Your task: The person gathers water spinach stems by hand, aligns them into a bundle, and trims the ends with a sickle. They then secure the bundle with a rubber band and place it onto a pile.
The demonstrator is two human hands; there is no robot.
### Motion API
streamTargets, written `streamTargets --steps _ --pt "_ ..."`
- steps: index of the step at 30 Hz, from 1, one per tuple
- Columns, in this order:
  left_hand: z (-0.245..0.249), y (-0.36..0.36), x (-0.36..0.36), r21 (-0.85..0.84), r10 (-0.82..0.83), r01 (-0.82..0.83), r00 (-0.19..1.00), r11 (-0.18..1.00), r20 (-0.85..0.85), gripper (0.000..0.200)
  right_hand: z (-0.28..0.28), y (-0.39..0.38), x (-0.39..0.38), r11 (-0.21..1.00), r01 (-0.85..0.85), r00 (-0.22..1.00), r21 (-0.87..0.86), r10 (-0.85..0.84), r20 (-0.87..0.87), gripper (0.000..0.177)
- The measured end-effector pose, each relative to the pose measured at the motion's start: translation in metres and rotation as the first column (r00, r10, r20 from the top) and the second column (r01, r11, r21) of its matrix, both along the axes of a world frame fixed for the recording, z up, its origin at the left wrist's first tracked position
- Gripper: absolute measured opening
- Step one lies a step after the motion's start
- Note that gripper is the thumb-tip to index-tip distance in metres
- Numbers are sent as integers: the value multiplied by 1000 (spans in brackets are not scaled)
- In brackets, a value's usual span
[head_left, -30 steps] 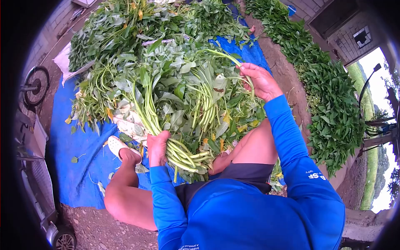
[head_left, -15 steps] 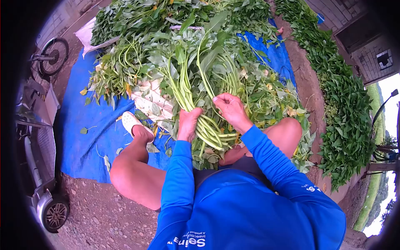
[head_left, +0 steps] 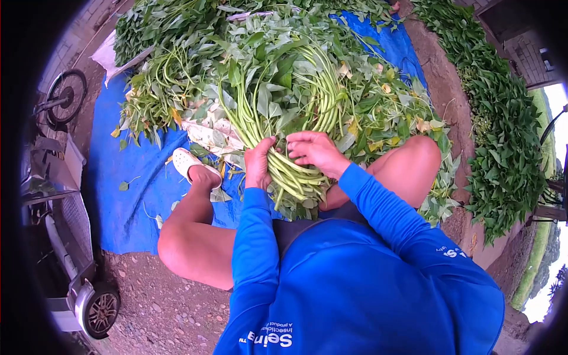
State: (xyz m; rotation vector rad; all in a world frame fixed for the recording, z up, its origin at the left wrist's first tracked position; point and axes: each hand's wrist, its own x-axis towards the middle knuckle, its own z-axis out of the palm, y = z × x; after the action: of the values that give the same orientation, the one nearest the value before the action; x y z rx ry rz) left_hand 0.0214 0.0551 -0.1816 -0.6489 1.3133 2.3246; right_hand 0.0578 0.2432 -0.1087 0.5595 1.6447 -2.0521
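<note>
My left hand (head_left: 258,163) is wrapped round a thick bunch of water spinach (head_left: 296,177). The cut stem ends point down toward my lap, and the leafy tops fan out away from me. Just right of the bunch, my right hand (head_left: 316,152) has its fingers loosely stretched toward the stems, with nothing seen between them. Beyond it, a second group of water spinach stems (head_left: 331,106) curves over the leaf pile. Loose leaves lie under the bunch.
A blue tarp (head_left: 127,195) lies under the greens. Large heaps of leaves (head_left: 160,29) rise at the back, and a long leafy row (head_left: 503,142) runs along the right. My clog (head_left: 184,163) rests at the tarp's left. A wheeled vehicle (head_left: 100,310) stands far left.
The single long stem that my right hand pinched has left its fingers, which have loosened and moved left toward the bunch. The bunch in my left hand looks fuller. The view has shifted slightly.
</note>
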Motion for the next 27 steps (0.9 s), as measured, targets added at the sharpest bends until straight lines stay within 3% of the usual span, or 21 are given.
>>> streamTargets --steps 2,4,7,10,12,13,15,16,19,23,26,27 --pt "17 -14 -3 56 11 -11 1000 998 -2 20 3 37 -19 962 179 964 207 -130 -233 27" --pt "27 -28 -5 93 -11 13 1000 996 -23 22 26 63 -29 896 221 931 384 -76 -358 20" --pt "28 -40 -6 205 -22 35 998 978 -67 21 45 71 -21 926 92 845 366 122 -521 19" --pt "45 -39 -6 210 -53 72 994 975 -95 24 69 43 0 904 -97 797 417 321 -511 19" --pt "50 -36 -4 215 -83 108 989 971 -121 23 64 17 6 837 -41 465 545 499 -731 24" --pt "47 -36 -4 216 -96 124 986 969 -134 23 59 9 9 787 -95 435 610 584 -685 30" --pt "50 -36 -6 268 -129 166 980 949 -153 21 53 7 7 699 -5 330 716 677 -658 23" --pt "56 -34 -3 196 -94 126 982 973 -164 22 52 10 5 634 36 297 773 732 -614 17" --pt "60 -36 -2 186 -32 60 988 981 -151 21 54 26 12 536 109 276 837 793 -543 6" --pt "57 -35 -11 97 77 -65 989 993 -126 19 42 40 54 600 -139 592 788 689 -419 13" --pt "40 -49 -29 61 261 -255 955 965 -141 15 54 63 81 567 -349 615 746 739 -275 13" --pt "35 -58 -34 31 258 -256 959 966 -119 14 65 77 75 509 -409 663 758 736 -136 16"
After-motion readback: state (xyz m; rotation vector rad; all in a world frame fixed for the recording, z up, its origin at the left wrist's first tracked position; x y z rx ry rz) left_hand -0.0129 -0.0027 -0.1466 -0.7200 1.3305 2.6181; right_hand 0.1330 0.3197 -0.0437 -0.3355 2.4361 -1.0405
